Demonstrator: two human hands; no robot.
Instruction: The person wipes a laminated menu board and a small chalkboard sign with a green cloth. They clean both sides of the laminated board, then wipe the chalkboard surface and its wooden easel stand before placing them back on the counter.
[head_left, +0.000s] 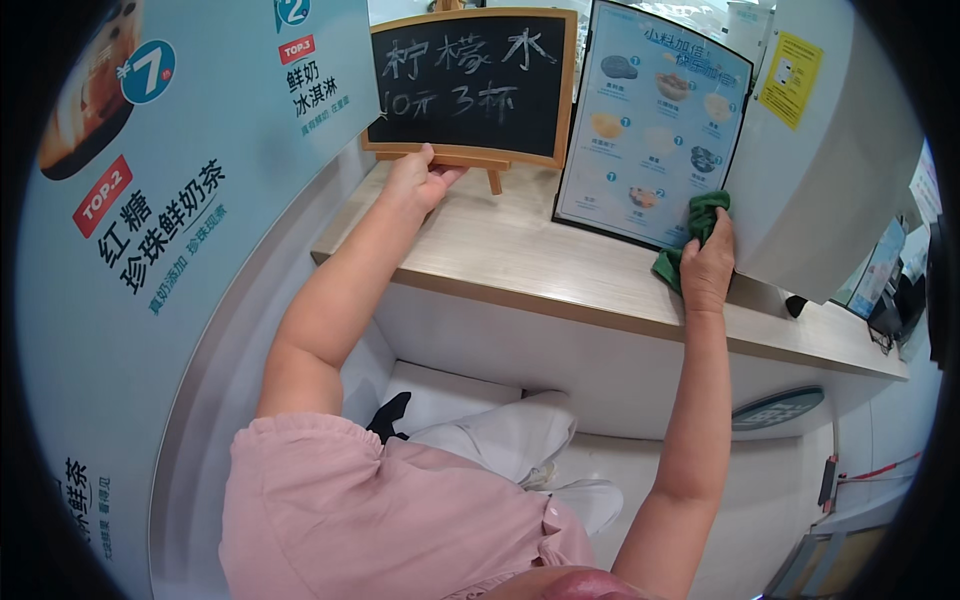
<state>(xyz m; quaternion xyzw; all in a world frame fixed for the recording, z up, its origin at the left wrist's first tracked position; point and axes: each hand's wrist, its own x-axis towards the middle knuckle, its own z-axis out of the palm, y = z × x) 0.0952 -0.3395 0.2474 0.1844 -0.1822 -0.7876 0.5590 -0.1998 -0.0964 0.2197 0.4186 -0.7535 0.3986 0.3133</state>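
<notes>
My left hand (424, 178) grips the lower ledge of a small wooden easel (487, 162), thumb up against the frame. On that easel stands a wood-framed chalkboard (472, 82) with handwritten chalk writing. Over at the right, my right hand (707, 259) holds a crumpled green cloth (706, 214) at the lower right edge of a framed menu board (652, 127). This light-blue board shows pictures of toppings and stands tilted on the wood-grain counter (480, 232). Part of the cloth hangs below my fingers, near the counter top.
A large printed drinks poster panel (187, 225) rises close on my left. Right of the menu board stands a white machine or cabinet (817, 165) with a yellow notice (791, 79). Beneath the counter is an oval sign (778, 409). A red-handled tool (877, 471) leans at the far right.
</notes>
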